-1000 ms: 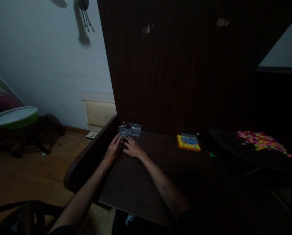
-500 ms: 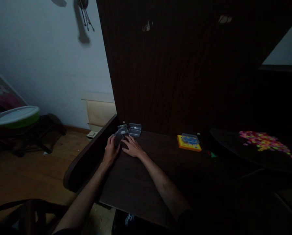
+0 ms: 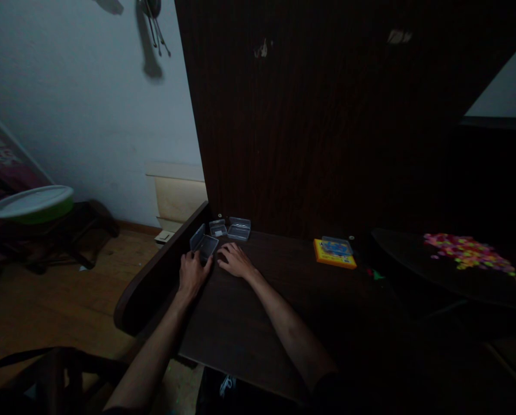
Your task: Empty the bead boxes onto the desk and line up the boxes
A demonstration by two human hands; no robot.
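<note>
Head view gives us, largest of all, a tall dark wooden panel standing at the back edge of the dark surface. A raised side board runs along the surface's left edge. To the right, a dark rounded board carries a heap of bright small pieces.

Both of our hands are toward the far left corner. Our left hand is at the near end of an open clear case, fingers toward its left side and thumb by its near right corner; we cannot tell whether they grip or merely touch it. Our right hand lies palm down, fingers loosely spread, holding nothing that we can see.

Near the back edge, right of centre, a yellow box bears a clear case with blue contents.

The open case lies beside the left edge, directly beyond our left hand, which is the nearer; our right fingertips are just to its right, apart from it. Its long axis seems to run away from us along that edge, lid raised on the left. Beyond it, in the far left corner, are a larger open case and a smaller one.
</note>
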